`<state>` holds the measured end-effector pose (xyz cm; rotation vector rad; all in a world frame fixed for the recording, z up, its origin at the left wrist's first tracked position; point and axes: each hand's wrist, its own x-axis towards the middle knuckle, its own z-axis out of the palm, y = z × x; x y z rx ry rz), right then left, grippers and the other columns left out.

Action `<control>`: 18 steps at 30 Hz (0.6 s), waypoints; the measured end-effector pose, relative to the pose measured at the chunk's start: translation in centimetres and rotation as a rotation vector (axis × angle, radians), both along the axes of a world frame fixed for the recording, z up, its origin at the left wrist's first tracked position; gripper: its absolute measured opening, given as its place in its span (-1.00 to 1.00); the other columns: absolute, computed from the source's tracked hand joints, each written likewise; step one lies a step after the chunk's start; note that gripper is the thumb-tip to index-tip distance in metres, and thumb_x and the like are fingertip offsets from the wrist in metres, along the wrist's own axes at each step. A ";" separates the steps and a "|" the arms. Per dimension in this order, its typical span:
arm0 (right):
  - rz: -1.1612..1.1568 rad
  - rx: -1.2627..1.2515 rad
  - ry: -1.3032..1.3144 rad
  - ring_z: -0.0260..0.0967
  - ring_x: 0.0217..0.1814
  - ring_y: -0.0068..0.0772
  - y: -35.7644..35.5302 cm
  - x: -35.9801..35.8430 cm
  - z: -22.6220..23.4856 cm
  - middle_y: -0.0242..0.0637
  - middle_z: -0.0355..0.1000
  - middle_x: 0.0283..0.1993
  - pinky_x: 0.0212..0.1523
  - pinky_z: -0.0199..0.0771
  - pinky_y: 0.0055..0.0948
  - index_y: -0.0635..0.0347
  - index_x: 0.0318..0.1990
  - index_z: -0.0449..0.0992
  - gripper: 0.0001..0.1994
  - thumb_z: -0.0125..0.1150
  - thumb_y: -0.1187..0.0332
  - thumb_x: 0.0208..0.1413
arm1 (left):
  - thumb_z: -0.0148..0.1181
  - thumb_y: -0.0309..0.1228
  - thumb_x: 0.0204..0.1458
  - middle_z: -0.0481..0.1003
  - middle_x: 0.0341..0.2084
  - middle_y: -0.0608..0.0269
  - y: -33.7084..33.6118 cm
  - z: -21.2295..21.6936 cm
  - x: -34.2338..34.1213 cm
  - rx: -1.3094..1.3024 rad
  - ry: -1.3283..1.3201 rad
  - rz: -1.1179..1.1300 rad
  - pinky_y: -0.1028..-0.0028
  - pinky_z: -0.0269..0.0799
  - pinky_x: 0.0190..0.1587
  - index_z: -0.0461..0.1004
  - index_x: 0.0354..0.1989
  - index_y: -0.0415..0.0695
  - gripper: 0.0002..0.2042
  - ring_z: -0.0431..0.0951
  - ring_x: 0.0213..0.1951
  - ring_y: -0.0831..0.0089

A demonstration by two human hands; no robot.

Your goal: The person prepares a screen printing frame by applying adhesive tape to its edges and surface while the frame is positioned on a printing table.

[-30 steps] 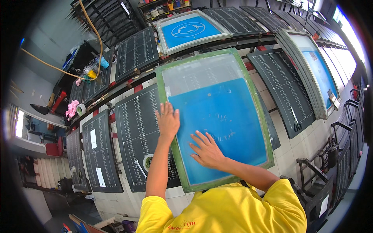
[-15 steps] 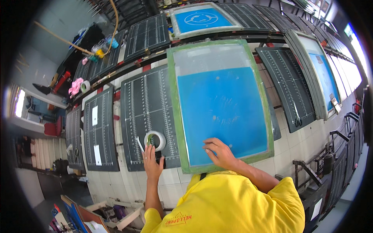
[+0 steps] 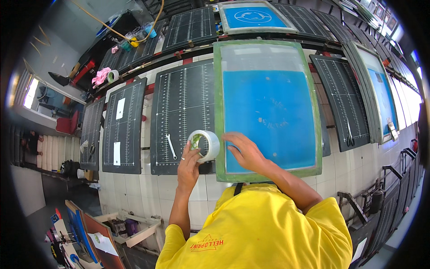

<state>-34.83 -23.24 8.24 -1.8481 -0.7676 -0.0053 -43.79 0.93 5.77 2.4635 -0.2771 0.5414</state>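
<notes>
A wide roll of pale tape [image 3: 212, 145] is gripped at its left side by my left hand [image 3: 189, 168], raised over the lower right of a black marked board [image 3: 170, 98]. To the right, my right hand [image 3: 245, 153] reaches toward the roll with fingers stretched out, a small gap from it. It hovers over the left edge of a green-edged screen printing frame [image 3: 268, 112] with blue mesh. A metal wrench [image 3: 171, 146] lies on the black board, left of the tape.
Scissors [image 3: 350, 134] lie on another marked board [image 3: 340, 98] at the right. A second blue screen [image 3: 257, 18] rests at the back. A pink cloth [image 3: 102, 76] and another tape roll [image 3: 113, 76] sit at the back left. Part of another person [image 3: 32, 142] shows at far left.
My left hand has taken hold of the tape roll and lifted it, moving right. My right hand has shifted left and up across the screen toward the roll. The view has tilted slightly.
</notes>
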 end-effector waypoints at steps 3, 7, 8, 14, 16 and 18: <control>0.064 0.100 0.004 0.37 0.23 -0.01 0.0 1.1 0.0 -0.14 0.40 0.23 0.16 0.44 -0.18 0.21 0.16 0.47 -0.66 0.11 0.53 0.23 | 0.19 -0.78 -0.14 0.56 0.01 0.18 -1.3 0.5 -0.9 0.006 -0.025 -0.116 0.00 0.34 0.31 0.47 -0.24 -0.18 -0.71 0.32 0.33 -0.07; 0.284 0.153 0.325 0.40 0.22 -0.16 -2.1 1.3 -0.9 -0.20 0.45 0.18 0.19 0.42 -0.22 0.21 0.14 0.51 -0.66 0.21 0.47 0.21 | 0.20 -0.78 -0.18 0.56 0.01 0.21 -2.7 0.8 -2.3 -0.008 0.001 -0.186 0.02 0.39 0.29 0.47 -0.27 -0.16 -0.70 0.32 0.34 -0.04; 0.273 0.132 0.337 0.40 0.20 -0.19 -2.7 1.1 -0.8 -0.21 0.46 0.17 0.18 0.42 -0.23 0.22 0.10 0.53 -0.68 0.24 0.47 0.19 | 0.20 -0.78 -0.18 0.56 0.01 0.21 -3.1 0.9 -2.4 -0.014 0.011 -0.195 0.02 0.39 0.29 0.47 -0.27 -0.16 -0.70 0.32 0.34 -0.04; 0.170 0.197 0.305 0.46 0.07 -0.25 -5.5 -1.6 -0.8 -0.22 0.51 0.00 0.09 0.45 -0.27 0.28 -0.15 0.59 -0.85 0.32 0.49 0.13 | 0.22 -0.77 -0.20 0.57 -0.01 0.20 -4.4 0.7 -3.1 -0.038 0.077 -0.265 0.02 0.37 0.30 0.47 -0.28 -0.18 -0.71 0.32 0.34 -0.02; 0.130 0.208 0.340 0.47 0.02 -0.25 -6.2 -2.2 -0.9 -0.22 0.52 -0.05 0.04 0.46 -0.27 0.28 -0.19 0.57 -0.88 0.32 0.50 0.13 | 0.24 -0.76 -0.21 0.57 -0.02 0.19 -4.8 0.9 -3.0 -0.036 0.094 -0.295 0.01 0.37 0.30 0.48 -0.28 -0.19 -0.71 0.33 0.34 -0.01; 0.097 0.202 0.373 0.47 -0.05 -0.26 -6.7 -2.5 -1.3 -0.24 0.51 -0.08 -0.02 0.47 -0.27 0.27 -0.20 0.56 -0.90 0.30 0.51 0.14 | 0.27 -0.74 -0.20 0.57 -0.05 0.16 -5.4 1.3 -2.7 -0.019 0.096 -0.341 0.00 0.35 0.30 0.48 -0.28 -0.19 -0.72 0.35 0.32 0.00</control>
